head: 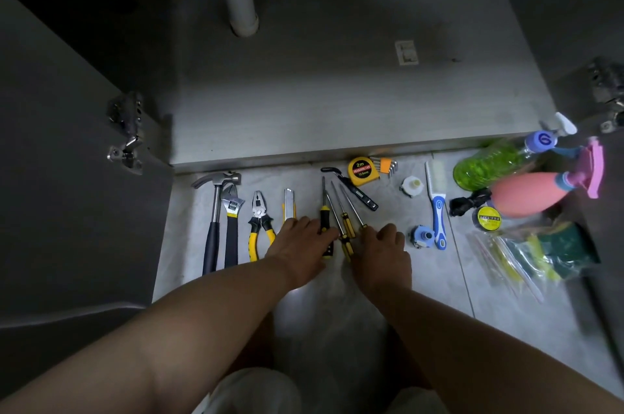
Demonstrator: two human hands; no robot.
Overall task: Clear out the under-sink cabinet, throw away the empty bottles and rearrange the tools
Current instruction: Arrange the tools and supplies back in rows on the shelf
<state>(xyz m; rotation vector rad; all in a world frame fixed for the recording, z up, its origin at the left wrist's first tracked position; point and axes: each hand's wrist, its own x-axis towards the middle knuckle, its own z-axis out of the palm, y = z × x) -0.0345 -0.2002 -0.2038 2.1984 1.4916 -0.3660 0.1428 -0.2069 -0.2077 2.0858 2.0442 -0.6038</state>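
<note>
Left hand [300, 239] is laid flat on the screwdrivers [344, 214], right hand [381, 246] curled round one; tips should be kept toward 12 o'clock.

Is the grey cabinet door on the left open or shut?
Open: the grey cabinet door stands swung outward, its metal hinge exposed.

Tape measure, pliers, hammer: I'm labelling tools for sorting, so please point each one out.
Tape measure [360, 171]: head view, on its round black label.
Pliers [259, 211]: head view, on the pivot.
Hammer [214, 207]: head view, on the steel shaft.
</note>
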